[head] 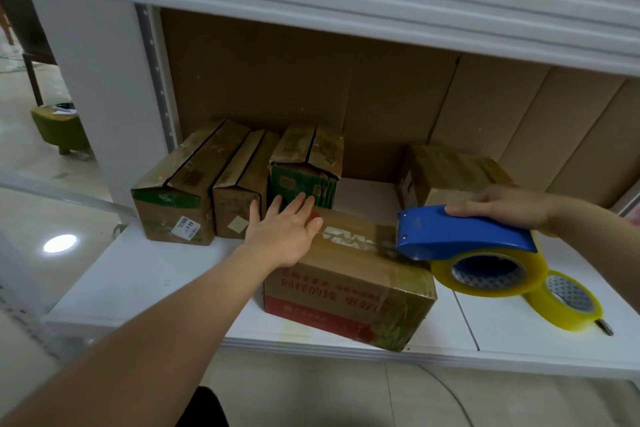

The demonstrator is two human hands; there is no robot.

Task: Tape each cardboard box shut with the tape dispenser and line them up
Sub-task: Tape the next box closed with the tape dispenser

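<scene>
Left hand (284, 232) spread flat, pressing the cardboard box (349, 284); right hand (509, 206) curled over the blue tape dispenser (460, 234) at box's edge.

Three boxes (239, 180) rowed at shelf (156, 274) back-left, front box (349, 288) before them — spare roll (568, 302) right.

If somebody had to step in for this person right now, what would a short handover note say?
Left hand: flat, pressing the front box at its left end.
Right hand: grips the blue tape dispenser, its nose on that box's top.
Done: three boxes lined up at the shelf's back left.
Left: finish this strip; one box waits back right. Spare tape roll lies right.
</scene>
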